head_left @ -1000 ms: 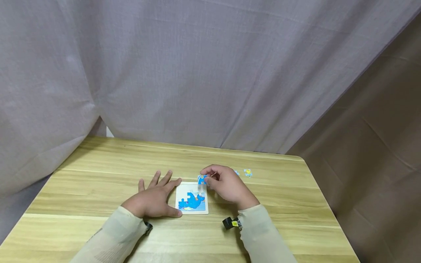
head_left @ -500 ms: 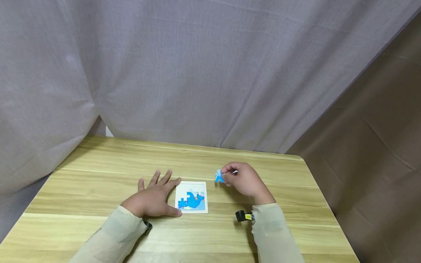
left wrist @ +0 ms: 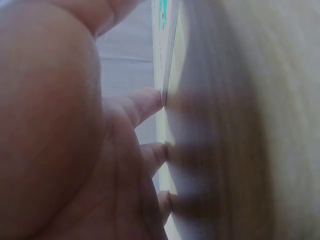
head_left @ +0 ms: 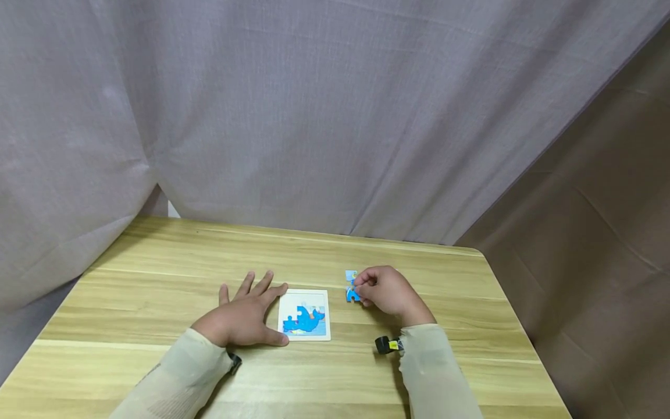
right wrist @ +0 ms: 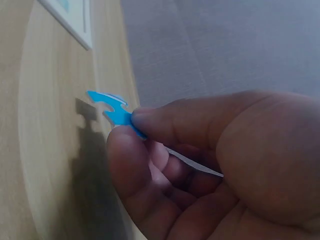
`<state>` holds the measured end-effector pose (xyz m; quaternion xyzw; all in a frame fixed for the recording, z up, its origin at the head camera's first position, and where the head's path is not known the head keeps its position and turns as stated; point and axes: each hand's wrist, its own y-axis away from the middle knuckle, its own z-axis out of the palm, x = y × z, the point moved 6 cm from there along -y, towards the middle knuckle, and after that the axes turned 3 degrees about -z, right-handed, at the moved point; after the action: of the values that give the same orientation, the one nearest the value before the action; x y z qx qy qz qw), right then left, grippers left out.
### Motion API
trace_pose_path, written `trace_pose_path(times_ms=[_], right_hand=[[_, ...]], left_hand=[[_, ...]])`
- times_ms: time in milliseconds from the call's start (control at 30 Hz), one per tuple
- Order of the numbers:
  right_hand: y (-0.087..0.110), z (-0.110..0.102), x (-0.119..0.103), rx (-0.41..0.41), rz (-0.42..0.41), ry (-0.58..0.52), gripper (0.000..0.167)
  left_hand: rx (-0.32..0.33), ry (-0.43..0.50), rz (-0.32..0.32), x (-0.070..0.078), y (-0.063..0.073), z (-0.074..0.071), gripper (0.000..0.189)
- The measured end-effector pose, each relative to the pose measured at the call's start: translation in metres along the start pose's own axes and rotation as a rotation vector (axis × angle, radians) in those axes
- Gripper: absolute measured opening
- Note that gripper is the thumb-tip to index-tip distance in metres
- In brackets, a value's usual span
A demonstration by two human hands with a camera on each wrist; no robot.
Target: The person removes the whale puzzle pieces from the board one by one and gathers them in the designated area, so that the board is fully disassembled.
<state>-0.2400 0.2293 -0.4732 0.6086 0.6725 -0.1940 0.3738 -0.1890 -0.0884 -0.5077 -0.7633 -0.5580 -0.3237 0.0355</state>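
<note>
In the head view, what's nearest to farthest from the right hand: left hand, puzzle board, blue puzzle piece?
1. Blue puzzle piece: pinched by the right hand.
2. Puzzle board: to the right hand's left.
3. Left hand: at the puzzle board's left edge.

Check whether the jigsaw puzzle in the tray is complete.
No, the puzzle tray shows bare board above its fitted jigsaw pieces, and the right hand pinches a blue jigsaw piece.
</note>
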Motion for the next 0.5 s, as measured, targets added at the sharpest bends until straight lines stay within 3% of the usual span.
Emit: trace_pose_path(times_ms=[500], right_hand=[[-0.0045, 0.0054, 0.0074, 0.005, 0.000, 0.094, 0.007]], left_hand=[[-0.009, 0.014, -0.006, 0.0014, 0.0014, -0.0009, 0.117]])
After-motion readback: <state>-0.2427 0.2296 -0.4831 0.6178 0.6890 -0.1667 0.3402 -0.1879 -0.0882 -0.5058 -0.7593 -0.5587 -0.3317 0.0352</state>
